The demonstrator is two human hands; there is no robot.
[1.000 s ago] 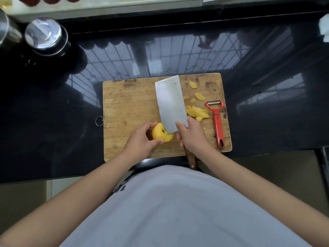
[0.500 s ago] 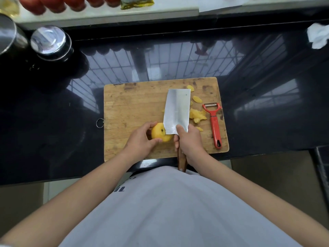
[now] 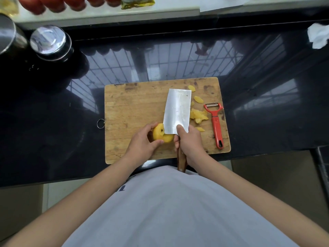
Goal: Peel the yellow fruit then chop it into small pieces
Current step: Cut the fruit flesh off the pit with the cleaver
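A peeled yellow fruit [image 3: 161, 133] with a dark stem pit sits near the front of the wooden cutting board [image 3: 135, 107]. My left hand [image 3: 142, 144] grips it from the left, thumb and fingers curled around it. My right hand [image 3: 190, 141] holds a cleaver [image 3: 177, 113] by its wooden handle, index finger laid on the flat of the blade. The blade's near edge rests against the fruit's right side. Yellow peel strips and cut bits [image 3: 198, 115] lie to the right of the blade.
A red peeler [image 3: 216, 123] lies along the board's right edge. Two steel containers [image 3: 50, 43] stand at the back left of the black counter [image 3: 53, 122]. A white cloth [image 3: 318, 35] is at the far right. Red fruits [image 3: 58, 3] sit on the white ledge behind.
The cleaver has swung from tilting left to nearly straight ahead and come down against the fruit's right side. My left hand keeps its hold on the fruit.
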